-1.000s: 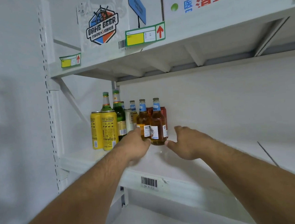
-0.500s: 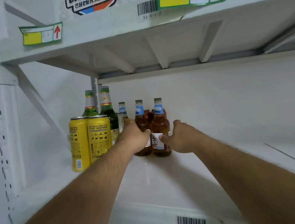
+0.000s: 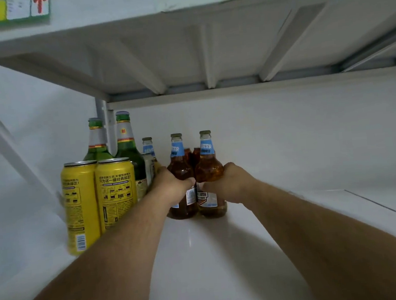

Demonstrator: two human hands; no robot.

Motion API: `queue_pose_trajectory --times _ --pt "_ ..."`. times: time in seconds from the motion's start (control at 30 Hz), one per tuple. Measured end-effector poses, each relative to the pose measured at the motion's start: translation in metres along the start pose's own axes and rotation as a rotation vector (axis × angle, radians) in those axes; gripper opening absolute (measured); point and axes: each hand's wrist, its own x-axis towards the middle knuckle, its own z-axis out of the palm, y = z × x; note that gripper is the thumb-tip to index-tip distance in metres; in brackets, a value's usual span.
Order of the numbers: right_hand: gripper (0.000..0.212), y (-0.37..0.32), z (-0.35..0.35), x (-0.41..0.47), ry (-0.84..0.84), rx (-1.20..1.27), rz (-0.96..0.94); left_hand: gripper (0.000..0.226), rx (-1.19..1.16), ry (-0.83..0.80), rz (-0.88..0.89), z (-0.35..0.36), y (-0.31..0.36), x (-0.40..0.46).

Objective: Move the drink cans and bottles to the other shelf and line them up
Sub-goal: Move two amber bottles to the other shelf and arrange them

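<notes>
Two brown beer bottles with blue neck labels stand side by side on the white shelf (image 3: 225,255). My left hand (image 3: 171,185) is wrapped around the left brown bottle (image 3: 180,168). My right hand (image 3: 228,183) grips the right brown bottle (image 3: 208,168). Both bottles rest upright on the shelf. To their left stand two yellow cans (image 3: 98,201), two tall green bottles (image 3: 125,146) behind them, and a third brown bottle (image 3: 148,149) partly hidden. Red cans (image 3: 191,154) peek out behind the held bottles.
The shelf above (image 3: 207,53) hangs low over the bottle tops, with ribs underneath. A diagonal brace (image 3: 5,142) and the wall close off the left side. The shelf surface stretches bare to the right, with a seam (image 3: 376,206) in it.
My head moved closer to the shelf. Both hands closed more tightly around the two front brown bottles; the bottles still stand in the same place.
</notes>
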Motion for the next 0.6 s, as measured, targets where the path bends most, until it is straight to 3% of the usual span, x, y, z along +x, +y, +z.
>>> queue_pose_trajectory --times 0.13,0.6 --pt "0.03 0.006 0.009 0.007 0.019 0.048 -0.012 0.075 -0.012 -0.031 -0.018 0.004 -0.011 0.007" --pt "0.059 0.014 0.023 0.019 0.109 0.1 0.081 0.07 -0.061 -0.078 -0.017 0.003 -0.015 0.005"
